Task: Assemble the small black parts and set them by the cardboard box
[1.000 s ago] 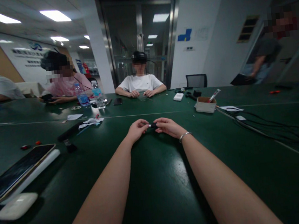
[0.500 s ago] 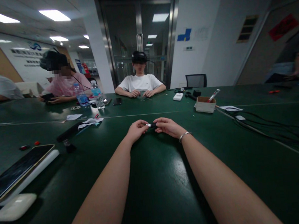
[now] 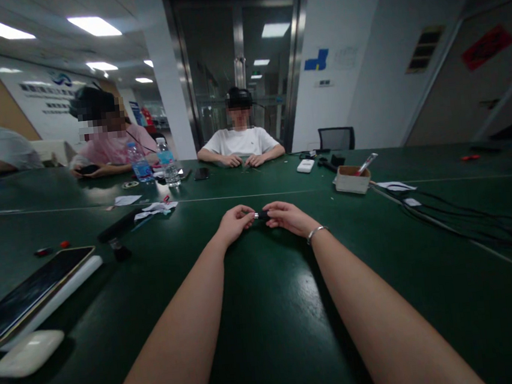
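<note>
Small black stick [image 3: 262,214]: dark body toward 3 o'clock, short bright silver end toward 9, lying roughly level across the view. Too small to make out finer shape or markings. It's mid-view, between the two hands, at the counter [image 3: 267,311]; can't tell if it touches the surface. The person's left grip [image 3: 235,223] is at 9 o'clock of it, thumb and fingertips pinched nearly together on the silver end. The right grip [image 3: 288,218] is at 3 o'clock, thumb and fingers closed on the black body, outer end hidden by the fingers. Only the short middle stretch shows, with the two sets of fingertips near each other but apart. Silver bracelet [image 3: 313,234] on the right wrist, about 4 o'clock from the stick. Around that: box [image 3: 350,186] with a thin item leaning out of it between 2 and 3; brush [image 3: 121,252] at about 9; phone [image 3: 43,291] between 8 and 9, white case [image 3: 29,354] near it at 8; water bottle [image 3: 171,171] at 10; person in a white shirt [image 3: 240,142] across the counter at 12.
</note>
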Available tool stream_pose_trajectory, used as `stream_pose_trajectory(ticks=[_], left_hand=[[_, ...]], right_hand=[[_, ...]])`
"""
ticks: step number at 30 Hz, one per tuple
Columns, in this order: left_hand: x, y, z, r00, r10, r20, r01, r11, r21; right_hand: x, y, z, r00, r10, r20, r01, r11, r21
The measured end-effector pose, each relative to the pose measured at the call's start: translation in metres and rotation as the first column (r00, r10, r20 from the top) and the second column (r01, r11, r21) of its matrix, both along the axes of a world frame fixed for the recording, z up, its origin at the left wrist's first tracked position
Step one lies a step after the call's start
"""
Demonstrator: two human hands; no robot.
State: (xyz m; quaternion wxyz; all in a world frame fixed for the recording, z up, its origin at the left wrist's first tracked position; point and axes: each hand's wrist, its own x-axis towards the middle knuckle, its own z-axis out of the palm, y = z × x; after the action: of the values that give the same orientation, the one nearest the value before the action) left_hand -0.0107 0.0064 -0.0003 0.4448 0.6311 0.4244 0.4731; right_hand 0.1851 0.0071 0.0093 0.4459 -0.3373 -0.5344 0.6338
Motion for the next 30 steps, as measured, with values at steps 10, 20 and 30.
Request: stream_pose_trajectory(ticks=[10,20,30], left_hand=[[0.000,0.000,0.001,0.998,-0.013,0.055,0.015,0.999,-0.035],[0.000,0.006,-0.007,0.999,0.028,-0.039,-0.028,1.000,-0.002],[0.000,0.005,-0.008,0.998,0.027,-0.062,-0.023,0.998,0.065]], right_hand=[[0.000,0.000,0.000,1.000,0.007,0.004,-0.007,1.000,0.006],[0.000,-0.001,0.000,1.000,0.019,0.007,-0.019,1.000,0.013],[-0.001,-0.002,0.001,1.000,0.006,0.023,-0.006,1.000,0.011]])
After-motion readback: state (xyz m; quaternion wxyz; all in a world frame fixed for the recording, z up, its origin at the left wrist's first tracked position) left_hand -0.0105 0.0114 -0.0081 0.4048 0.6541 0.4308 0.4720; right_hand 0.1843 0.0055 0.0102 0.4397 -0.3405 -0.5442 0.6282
